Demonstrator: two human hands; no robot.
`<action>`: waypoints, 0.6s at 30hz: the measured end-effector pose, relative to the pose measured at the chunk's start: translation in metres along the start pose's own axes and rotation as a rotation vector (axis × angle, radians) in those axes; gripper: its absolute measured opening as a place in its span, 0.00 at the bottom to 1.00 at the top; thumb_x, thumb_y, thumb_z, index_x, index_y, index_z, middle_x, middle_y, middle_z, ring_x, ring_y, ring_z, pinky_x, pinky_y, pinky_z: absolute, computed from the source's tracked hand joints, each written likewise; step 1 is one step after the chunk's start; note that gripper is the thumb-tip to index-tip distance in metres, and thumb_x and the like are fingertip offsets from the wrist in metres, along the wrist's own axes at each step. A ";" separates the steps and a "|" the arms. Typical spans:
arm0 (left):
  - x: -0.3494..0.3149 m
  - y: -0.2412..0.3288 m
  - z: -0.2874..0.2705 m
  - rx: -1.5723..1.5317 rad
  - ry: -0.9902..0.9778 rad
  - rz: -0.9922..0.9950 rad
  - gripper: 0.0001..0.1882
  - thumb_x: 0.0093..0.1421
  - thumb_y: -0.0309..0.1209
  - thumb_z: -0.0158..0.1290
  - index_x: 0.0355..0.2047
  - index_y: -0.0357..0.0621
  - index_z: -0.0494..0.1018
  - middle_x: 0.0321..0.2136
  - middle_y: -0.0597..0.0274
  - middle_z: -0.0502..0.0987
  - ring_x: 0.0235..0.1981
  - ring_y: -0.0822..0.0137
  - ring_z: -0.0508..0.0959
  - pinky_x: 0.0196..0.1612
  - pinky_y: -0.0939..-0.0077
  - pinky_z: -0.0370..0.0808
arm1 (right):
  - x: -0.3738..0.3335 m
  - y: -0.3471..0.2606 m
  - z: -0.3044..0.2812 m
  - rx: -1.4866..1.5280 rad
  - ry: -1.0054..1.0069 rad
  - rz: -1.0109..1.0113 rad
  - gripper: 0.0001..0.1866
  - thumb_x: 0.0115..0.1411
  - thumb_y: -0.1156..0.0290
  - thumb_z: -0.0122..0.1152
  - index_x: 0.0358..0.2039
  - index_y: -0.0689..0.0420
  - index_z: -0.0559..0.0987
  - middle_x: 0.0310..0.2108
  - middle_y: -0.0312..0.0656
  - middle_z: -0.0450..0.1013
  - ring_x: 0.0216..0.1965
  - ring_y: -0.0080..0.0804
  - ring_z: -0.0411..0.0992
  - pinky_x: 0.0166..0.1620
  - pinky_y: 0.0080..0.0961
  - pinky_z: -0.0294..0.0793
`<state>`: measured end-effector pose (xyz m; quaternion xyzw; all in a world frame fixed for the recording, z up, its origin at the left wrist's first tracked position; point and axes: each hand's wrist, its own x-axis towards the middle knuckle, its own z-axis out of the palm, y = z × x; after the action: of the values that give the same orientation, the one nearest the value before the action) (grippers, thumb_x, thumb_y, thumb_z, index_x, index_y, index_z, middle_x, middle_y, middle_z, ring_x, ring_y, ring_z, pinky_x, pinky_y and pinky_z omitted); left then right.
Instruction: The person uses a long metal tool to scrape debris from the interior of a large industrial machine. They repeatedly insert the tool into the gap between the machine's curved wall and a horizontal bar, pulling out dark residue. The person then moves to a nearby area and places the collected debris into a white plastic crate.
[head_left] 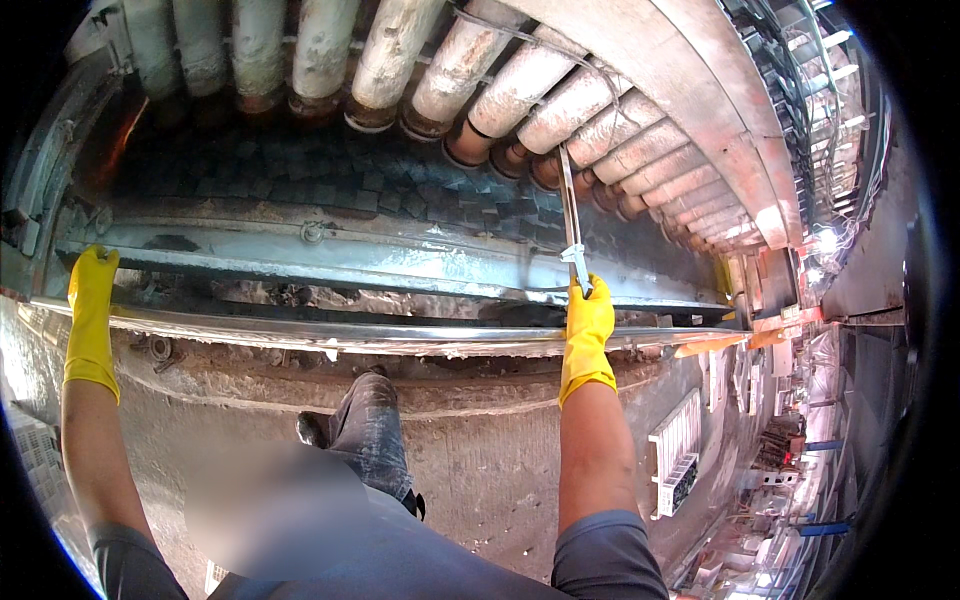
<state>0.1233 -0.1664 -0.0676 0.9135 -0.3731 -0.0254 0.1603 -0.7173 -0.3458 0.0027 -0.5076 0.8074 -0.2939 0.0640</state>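
A single head-worn fisheye view looks down from above the long shiny metal rail. It faces forward past that rail, close enough that straight edges bend toward the rim.

A soft blurred patch covers the lower left, hiding what lies below the dark trouser leg. The long thin metal rod ends inside the yellow-gloved right hand, its lower end unseen. The row of pale, crusted rollers is cut off at the top edge.
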 end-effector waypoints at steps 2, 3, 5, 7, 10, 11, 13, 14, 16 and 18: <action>-0.006 -0.002 -0.002 -0.022 0.002 0.010 0.23 0.62 0.47 0.58 0.47 0.39 0.79 0.41 0.42 0.83 0.45 0.42 0.83 0.47 0.58 0.77 | -0.002 0.005 -0.001 0.004 -0.004 0.001 0.24 0.63 0.53 0.68 0.55 0.50 0.80 0.39 0.40 0.82 0.38 0.33 0.80 0.45 0.30 0.77; -0.009 -0.002 -0.002 -0.033 0.003 0.015 0.23 0.62 0.47 0.58 0.46 0.39 0.79 0.40 0.42 0.83 0.45 0.42 0.83 0.46 0.57 0.77 | -0.001 0.010 0.000 0.018 -0.007 0.005 0.23 0.63 0.53 0.68 0.55 0.50 0.80 0.39 0.40 0.82 0.38 0.33 0.80 0.45 0.30 0.77; -0.011 -0.006 -0.001 -0.024 0.006 0.024 0.23 0.62 0.47 0.58 0.45 0.39 0.79 0.39 0.42 0.83 0.43 0.42 0.83 0.45 0.57 0.77 | 0.001 0.021 0.003 0.044 -0.014 0.007 0.23 0.63 0.53 0.68 0.55 0.50 0.80 0.38 0.39 0.82 0.37 0.33 0.80 0.45 0.30 0.77; -0.015 -0.008 -0.001 -0.024 0.013 0.031 0.22 0.62 0.47 0.58 0.44 0.39 0.79 0.38 0.42 0.84 0.42 0.43 0.83 0.44 0.57 0.77 | 0.001 0.027 0.004 0.067 -0.025 0.005 0.23 0.63 0.53 0.68 0.55 0.50 0.81 0.37 0.39 0.82 0.37 0.33 0.80 0.45 0.30 0.77; -0.022 -0.010 -0.002 -0.034 0.016 0.029 0.22 0.62 0.47 0.58 0.43 0.38 0.80 0.38 0.42 0.84 0.42 0.43 0.84 0.44 0.57 0.77 | -0.008 0.022 -0.002 0.047 -0.031 0.030 0.23 0.63 0.53 0.68 0.54 0.50 0.81 0.36 0.39 0.82 0.36 0.34 0.80 0.45 0.31 0.77; -0.022 -0.013 -0.001 -0.035 0.008 0.020 0.22 0.62 0.47 0.59 0.44 0.38 0.80 0.38 0.42 0.84 0.43 0.44 0.84 0.44 0.57 0.77 | -0.008 0.026 -0.003 0.045 -0.022 0.014 0.23 0.63 0.53 0.68 0.54 0.50 0.81 0.36 0.40 0.82 0.36 0.34 0.80 0.44 0.31 0.77; -0.023 -0.021 0.001 -0.024 0.011 0.010 0.23 0.62 0.46 0.59 0.45 0.39 0.80 0.39 0.42 0.84 0.44 0.45 0.84 0.45 0.58 0.78 | -0.009 0.036 -0.002 0.040 -0.009 -0.021 0.23 0.63 0.53 0.68 0.54 0.49 0.81 0.36 0.40 0.82 0.36 0.35 0.80 0.44 0.31 0.77; -0.025 -0.027 0.003 -0.011 0.021 0.008 0.23 0.62 0.46 0.59 0.46 0.39 0.79 0.40 0.42 0.84 0.44 0.45 0.84 0.46 0.58 0.78 | -0.011 0.038 -0.003 0.031 -0.008 -0.025 0.23 0.63 0.53 0.68 0.54 0.49 0.81 0.36 0.40 0.82 0.36 0.35 0.80 0.44 0.32 0.77; -0.031 -0.035 0.004 -0.010 0.016 0.004 0.23 0.62 0.47 0.59 0.47 0.39 0.79 0.41 0.43 0.84 0.45 0.46 0.84 0.47 0.59 0.78 | -0.016 0.043 -0.006 0.011 -0.004 -0.032 0.23 0.63 0.53 0.68 0.55 0.49 0.81 0.36 0.40 0.82 0.36 0.36 0.80 0.43 0.32 0.77; -0.040 -0.039 0.002 -0.033 -0.014 0.001 0.24 0.62 0.47 0.59 0.48 0.40 0.79 0.42 0.43 0.84 0.46 0.47 0.84 0.48 0.59 0.78 | -0.023 0.048 -0.010 0.003 -0.016 -0.013 0.23 0.63 0.53 0.68 0.55 0.49 0.81 0.36 0.40 0.82 0.36 0.36 0.80 0.43 0.33 0.77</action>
<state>0.1205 -0.1129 -0.0850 0.9104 -0.3741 -0.0379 0.1725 -0.7478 -0.3068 -0.0191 -0.5150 0.8031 -0.2915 0.0691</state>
